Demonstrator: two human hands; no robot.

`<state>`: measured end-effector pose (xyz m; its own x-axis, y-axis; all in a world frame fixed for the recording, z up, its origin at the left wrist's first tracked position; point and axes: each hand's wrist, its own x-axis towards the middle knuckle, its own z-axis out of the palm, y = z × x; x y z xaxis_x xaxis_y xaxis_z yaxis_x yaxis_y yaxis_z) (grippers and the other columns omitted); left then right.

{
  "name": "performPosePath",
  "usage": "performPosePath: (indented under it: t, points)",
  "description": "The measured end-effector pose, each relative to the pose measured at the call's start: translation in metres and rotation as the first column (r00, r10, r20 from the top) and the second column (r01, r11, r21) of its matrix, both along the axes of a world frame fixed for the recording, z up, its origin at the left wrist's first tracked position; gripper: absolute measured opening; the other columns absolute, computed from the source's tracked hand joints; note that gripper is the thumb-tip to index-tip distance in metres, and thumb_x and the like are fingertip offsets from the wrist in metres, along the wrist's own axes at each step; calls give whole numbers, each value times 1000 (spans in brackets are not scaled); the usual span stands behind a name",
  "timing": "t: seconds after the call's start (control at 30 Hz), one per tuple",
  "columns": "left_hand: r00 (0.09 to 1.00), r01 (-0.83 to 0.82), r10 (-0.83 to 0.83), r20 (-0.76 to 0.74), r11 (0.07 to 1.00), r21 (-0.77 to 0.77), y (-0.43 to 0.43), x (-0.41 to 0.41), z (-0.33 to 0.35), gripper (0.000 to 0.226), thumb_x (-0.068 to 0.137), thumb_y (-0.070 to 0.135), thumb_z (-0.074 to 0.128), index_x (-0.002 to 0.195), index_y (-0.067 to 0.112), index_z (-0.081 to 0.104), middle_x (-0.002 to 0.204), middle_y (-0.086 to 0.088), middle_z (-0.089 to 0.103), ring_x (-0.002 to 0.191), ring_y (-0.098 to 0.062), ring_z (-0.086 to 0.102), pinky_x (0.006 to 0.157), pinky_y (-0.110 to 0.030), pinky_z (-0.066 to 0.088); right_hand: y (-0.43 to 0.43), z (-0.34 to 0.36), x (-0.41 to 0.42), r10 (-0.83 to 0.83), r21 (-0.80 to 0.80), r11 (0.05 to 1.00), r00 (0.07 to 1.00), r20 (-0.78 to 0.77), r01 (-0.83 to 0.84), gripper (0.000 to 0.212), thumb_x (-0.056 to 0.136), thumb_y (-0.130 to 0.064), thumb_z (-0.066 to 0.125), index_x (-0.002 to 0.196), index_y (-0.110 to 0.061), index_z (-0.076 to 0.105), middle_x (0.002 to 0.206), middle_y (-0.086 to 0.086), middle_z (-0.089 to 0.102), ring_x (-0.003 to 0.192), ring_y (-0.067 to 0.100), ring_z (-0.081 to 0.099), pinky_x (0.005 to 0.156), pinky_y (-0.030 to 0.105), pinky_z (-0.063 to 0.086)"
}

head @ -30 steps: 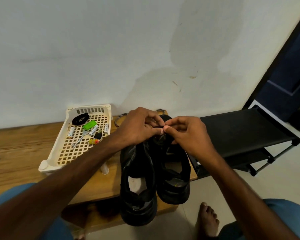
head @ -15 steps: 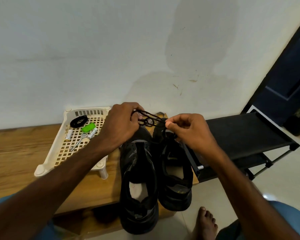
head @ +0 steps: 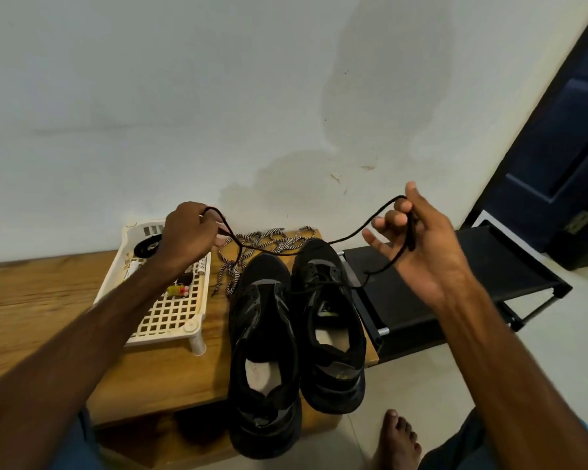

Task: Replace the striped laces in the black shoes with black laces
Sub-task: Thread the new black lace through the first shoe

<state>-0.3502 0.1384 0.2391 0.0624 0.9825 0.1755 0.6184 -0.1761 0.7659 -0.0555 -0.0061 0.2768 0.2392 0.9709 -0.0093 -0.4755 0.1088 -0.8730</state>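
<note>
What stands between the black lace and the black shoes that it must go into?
Nothing visible does. The black lace stretches between the left hand and the right hand above the black shoes; the striped laces lie loose behind them.

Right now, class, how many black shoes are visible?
2. The left black shoe stands by the white basket; the right black shoe by the black rack. None seems hidden.
</note>
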Motion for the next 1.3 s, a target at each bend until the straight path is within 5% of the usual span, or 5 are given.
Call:
performPosePath:
  t: [0.13, 0.5, 0.83, 0.97, 1.3]
  points:
    - [995, 87, -84, -56, 995, 55, -9, 4, 5, 31, 102, 21, 52, 91, 13, 80, 85, -1, 77, 82, -20, 72, 73, -32, 54, -3, -12, -12, -58, -4, 996, 653, 755, 94, 13, 97, -25, 69, 93, -18, 79, 89, -6, 79, 98, 7, 73, 101, 33, 55]
    - [821, 318, -140, 553, 918, -239, -36, 33, 22, 36, 88, 44, 74, 76, 19, 51, 51, 7, 29, 43, -13, 32, 47, -26, 38, 2, -16, -13, 173, -85, 984, 934, 312, -154, 28, 100, -34, 62, 121, -22, 75, 63, -8, 39, 49, 5, 26, 40, 18, 24]
    - [871, 419, -300, 390, 868, -267, -51, 45, 32, 67, 65, 92, 59, 62, 27, 44, 55, 8, 32, 51, -11, 28, 56, -31, 26, 2, -32, -23, 62, -87, 988, 190, 980, 125, 26, 100, -39, 64, 90, -23, 81, 75, -9, 73, 69, 5, 66, 66, 30, 53]
    - [933, 360, -353, 76, 927, -109, -51, 43, 21, 59, 92, 57, 62, 48, 21, 48, 48, 3, 39, 48, -13, 39, 56, -29, 34, 3, -32, -21, 104, -123, 988, 199, 975, 89, 17, 100, -29, 65, 95, -23, 80, 84, -13, 73, 76, -1, 67, 69, 16, 50]
    - [744, 621, -432, 510, 729, -288, -55, 40, 24, 30, 93, 37, 66, 106, 12, 78, 66, 10, 51, 54, -9, 41, 48, -19, 36, 0, -22, -38, 212, -143, 977, 616, 759, -159, 12, 100, -16, 66, 98, -11, 77, 82, 4, 74, 70, 12, 66, 70, 24, 56]
